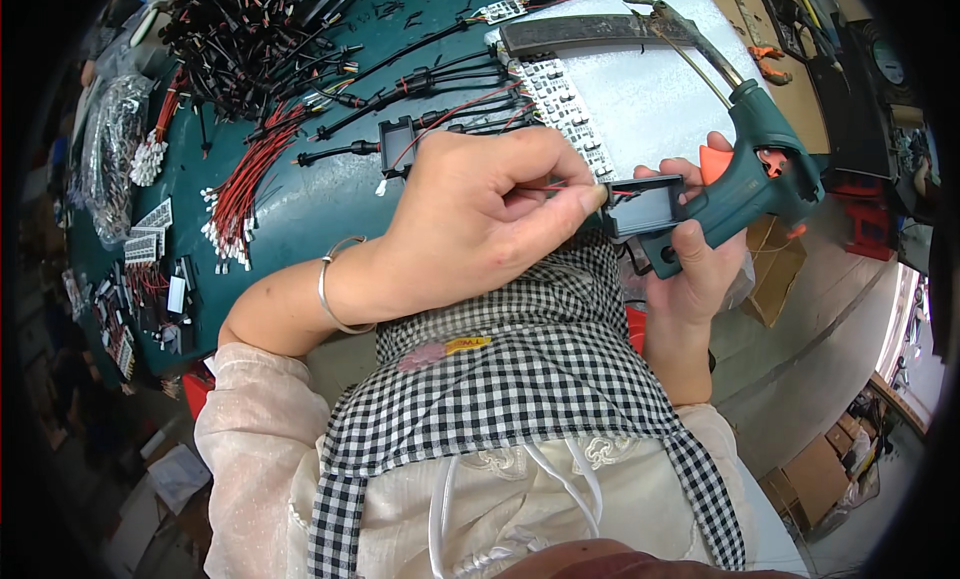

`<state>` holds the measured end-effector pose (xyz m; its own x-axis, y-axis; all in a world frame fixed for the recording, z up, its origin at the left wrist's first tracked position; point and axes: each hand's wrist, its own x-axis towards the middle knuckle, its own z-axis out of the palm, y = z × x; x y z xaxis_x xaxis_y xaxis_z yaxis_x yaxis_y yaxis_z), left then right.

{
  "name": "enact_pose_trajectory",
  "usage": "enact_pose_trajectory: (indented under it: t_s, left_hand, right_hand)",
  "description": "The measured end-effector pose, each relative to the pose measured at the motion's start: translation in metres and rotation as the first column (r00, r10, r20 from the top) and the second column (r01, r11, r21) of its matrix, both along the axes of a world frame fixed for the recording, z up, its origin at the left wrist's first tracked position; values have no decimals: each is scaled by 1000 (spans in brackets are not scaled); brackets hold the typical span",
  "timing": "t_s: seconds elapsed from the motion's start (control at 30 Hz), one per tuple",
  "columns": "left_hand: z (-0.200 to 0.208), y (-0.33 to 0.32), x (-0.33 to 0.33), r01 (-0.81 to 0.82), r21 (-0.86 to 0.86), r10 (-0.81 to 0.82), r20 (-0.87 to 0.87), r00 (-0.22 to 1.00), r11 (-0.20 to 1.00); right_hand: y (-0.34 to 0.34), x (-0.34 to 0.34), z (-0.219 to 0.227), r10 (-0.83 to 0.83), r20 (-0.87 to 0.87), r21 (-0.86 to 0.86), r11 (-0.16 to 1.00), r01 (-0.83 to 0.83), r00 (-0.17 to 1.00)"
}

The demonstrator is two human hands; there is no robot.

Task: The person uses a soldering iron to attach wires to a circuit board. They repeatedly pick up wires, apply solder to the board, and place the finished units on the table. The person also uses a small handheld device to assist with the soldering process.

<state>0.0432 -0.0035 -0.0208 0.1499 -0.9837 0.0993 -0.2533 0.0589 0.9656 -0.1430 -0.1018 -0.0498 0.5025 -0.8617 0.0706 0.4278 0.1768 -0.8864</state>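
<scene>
My left hand (490,204) pinches thin red wire (540,188) between thumb and fingers, at the left end of a small open black plastic case (645,209). My right hand (700,264) is closed about the handle of a green hot glue gun (745,184) with an orange trigger. Fingertips of that same hand hold the right end of the case. Red wire also shows inside the case. The gun's metal front end reaches away over a white foam board (660,99). My left fingertips partly cover the case's left end.
A dark curved bar (575,35) lies across the foam board, next to a row of small circuit boards (570,104). Another black case (397,144) with cables, red wire bundles (262,169) and heaped black connectors (240,49) cover parts of the green table (310,204).
</scene>
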Motion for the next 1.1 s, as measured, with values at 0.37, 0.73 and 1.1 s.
enact_pose_trajectory:
  t_s: [0.37,0.73,1.1]
  left_hand:
    - [-13,-7,-13,32,-221,-18,66,998,975]
    - [29,-6,25,7,229,86,-393,916,973]
    - [-42,-58,72,-323,86,221,565,795,942]
  right_hand:
    - [8,7,-5,54,-107,-185,980,-73,993]
    - [19,-6,-8,74,-329,-378,903,-203,941]
    - [4,-34,11,37,-275,-44,998,-51,961]
